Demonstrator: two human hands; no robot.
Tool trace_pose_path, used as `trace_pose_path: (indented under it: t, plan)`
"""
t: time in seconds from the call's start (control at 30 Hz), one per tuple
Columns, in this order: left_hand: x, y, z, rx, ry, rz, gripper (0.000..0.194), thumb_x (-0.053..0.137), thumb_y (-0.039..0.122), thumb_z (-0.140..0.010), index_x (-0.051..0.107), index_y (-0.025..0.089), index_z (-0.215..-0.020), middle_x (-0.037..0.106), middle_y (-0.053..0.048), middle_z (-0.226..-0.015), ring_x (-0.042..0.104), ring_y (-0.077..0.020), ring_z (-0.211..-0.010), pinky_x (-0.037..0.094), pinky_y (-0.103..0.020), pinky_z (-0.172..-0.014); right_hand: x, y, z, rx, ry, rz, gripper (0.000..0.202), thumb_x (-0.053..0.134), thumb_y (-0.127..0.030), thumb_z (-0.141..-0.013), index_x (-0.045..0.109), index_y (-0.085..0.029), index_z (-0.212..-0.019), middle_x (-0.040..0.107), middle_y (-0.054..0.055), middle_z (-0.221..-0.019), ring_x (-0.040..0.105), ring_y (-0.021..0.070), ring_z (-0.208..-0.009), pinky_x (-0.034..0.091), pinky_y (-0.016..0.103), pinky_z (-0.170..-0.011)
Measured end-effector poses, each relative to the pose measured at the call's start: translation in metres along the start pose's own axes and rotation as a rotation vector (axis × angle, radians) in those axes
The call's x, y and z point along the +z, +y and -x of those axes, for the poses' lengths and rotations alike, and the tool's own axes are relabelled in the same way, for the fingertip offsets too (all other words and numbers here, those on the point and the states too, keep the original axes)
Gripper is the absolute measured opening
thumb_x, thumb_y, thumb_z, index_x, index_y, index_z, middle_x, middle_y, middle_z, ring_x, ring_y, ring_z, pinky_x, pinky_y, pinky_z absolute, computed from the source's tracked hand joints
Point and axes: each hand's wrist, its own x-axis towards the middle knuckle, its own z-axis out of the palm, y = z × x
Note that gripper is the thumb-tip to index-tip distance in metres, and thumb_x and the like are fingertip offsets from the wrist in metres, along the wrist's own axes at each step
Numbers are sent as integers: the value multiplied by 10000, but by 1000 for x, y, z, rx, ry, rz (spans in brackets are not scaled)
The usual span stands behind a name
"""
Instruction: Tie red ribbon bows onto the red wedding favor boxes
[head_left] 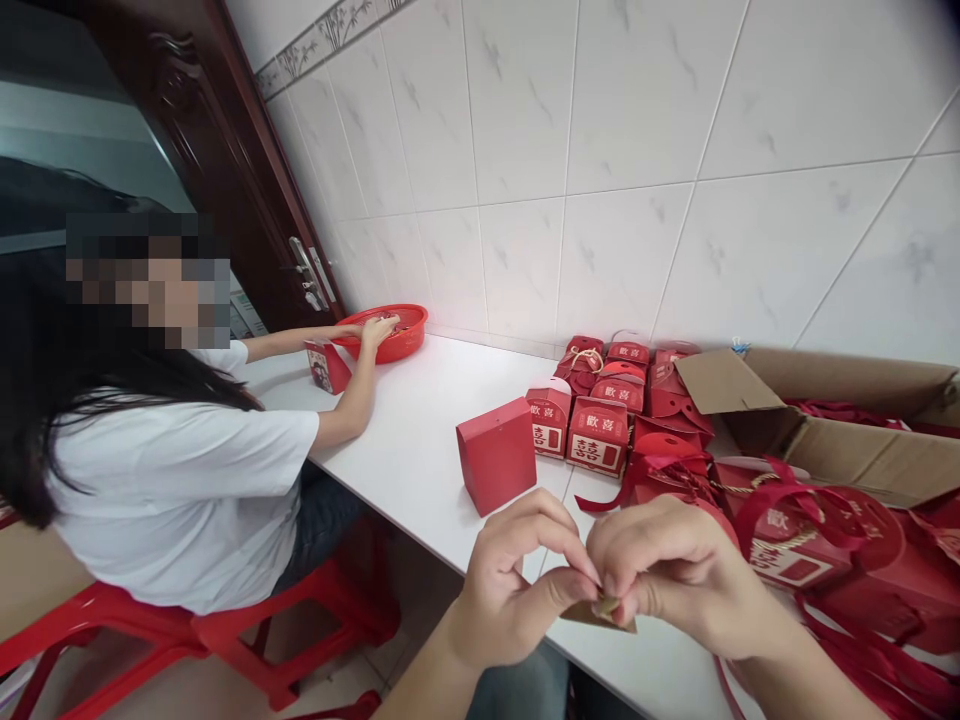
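My left hand (517, 580) and my right hand (675, 575) meet above the table's front edge, thumbs and fingertips pinched together. Between the fingertips is a small gold-brown piece (607, 605), mostly covered, so its kind does not show. A flat brown edge (626, 625) sticks out just below the fingers. Just beyond my left hand a plain red gift box (499, 458) stands upright on the white table (420, 440). A strip of red ribbon (604, 502) lies behind my right hand.
Several red candy boxes (598, 438) crowd the table's right side, some with ribbons and rope handles. Behind them stands an open cardboard carton (862, 455). At left a seated co-worker (180, 480) reaches into a red basin (405, 345), beside another red box (328, 367).
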Motion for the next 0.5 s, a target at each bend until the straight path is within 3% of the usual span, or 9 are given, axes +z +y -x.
trace_pose_path:
  t: [0.17, 0.33, 0.5]
  plan:
    - [-7, 0, 3, 34, 2, -217, 54, 599, 231, -887, 616, 180, -896, 575, -39, -782, 557, -157, -758, 456, -289, -697, -3, 4, -5, 7, 39, 95, 179, 647, -7, -784, 718, -165, -831, 679, 40, -724, 601, 91, -619, 499, 181, -566]
    - [-7, 6, 9, 95, -6, -463, 122, 525, 119, -884, 575, 187, -971, 598, -50, -810, 555, -171, -768, 441, -313, -719, -1, 5, -8, 41, 127, 167, 51, 693, -109, -787, 702, -158, -792, 668, 36, -718, 580, 86, -570, 487, 178, -514]
    - [-2, 3, 14, -44, 101, -468, 94, 481, 124, -913, 539, 192, -941, 564, -28, -826, 554, -143, -767, 434, -259, -696, 5, 10, -11, 60, 271, 330, 60, 717, -159, -779, 661, -178, -767, 665, 15, -704, 610, 111, -640, 499, 208, -579]
